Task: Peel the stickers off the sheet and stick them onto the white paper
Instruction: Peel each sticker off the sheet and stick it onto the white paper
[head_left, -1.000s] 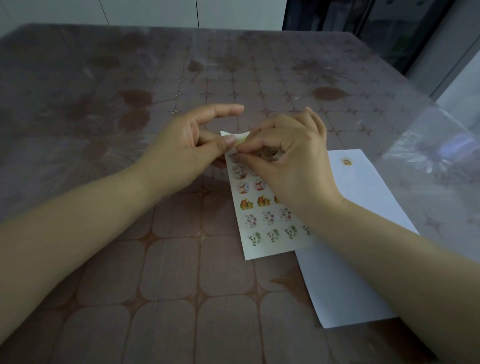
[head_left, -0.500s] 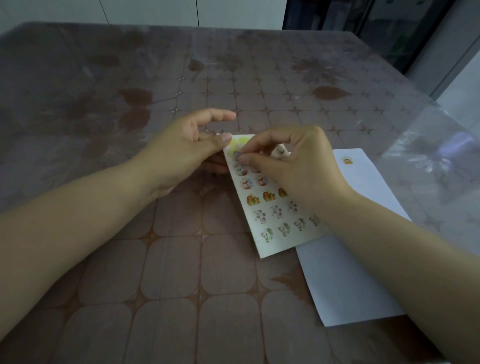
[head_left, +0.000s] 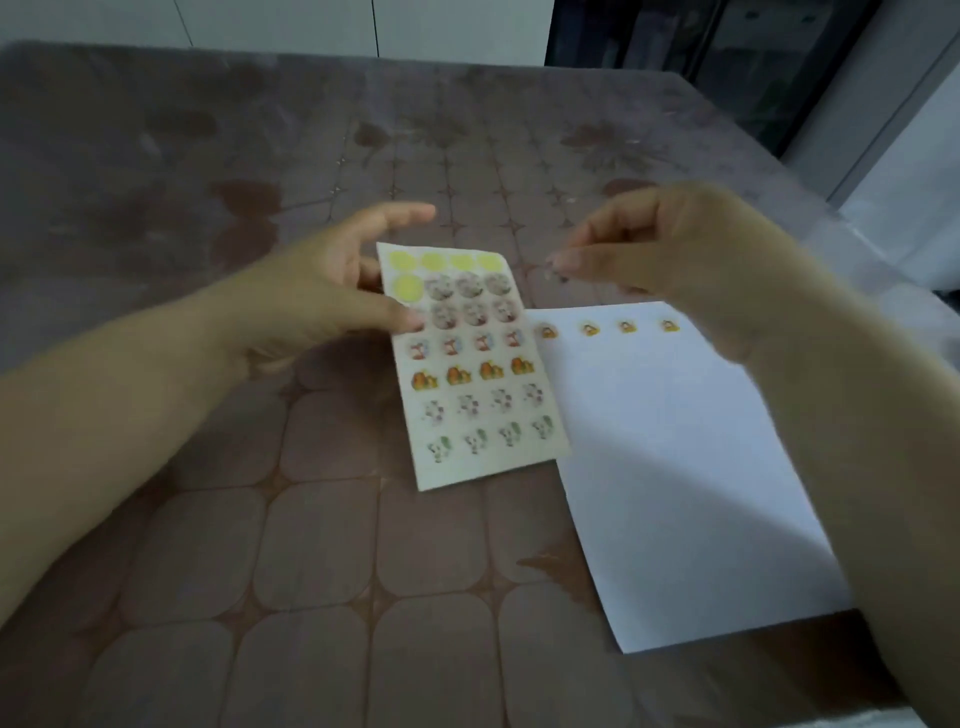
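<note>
Fingers (head_left: 587, 255) of the right hand (head_left: 691, 260) could spoil the next move, I think. The tiny thing they carry looks like a sticker (head_left: 554, 270), and it is so small that it could fold, cling to a fingertip, or land crooked. It could also land on top of one of the four stuck stickers (head_left: 589, 328). These sit in a row along the top of the white paper (head_left: 675, 467), just right of the sticker sheet (head_left: 467, 374). The sheet could flop or slide too, because it is only held at one edge. The right fingers are pressed together at the tips, up and to the right of the sheet. They pinch the little sticker, though it is too blurry to be sure. The left hand (head_left: 322, 296) is at the sheet's left edge. Its thumb (head_left: 408, 323) presses the front and the other fingers seem to sit behind, so it pinches the sheet. The pointer finger sticks out above the sheet's top. In this view the sheet's right edge covers the paper's near corner, over the tabletop (head_left: 260, 571).
</note>
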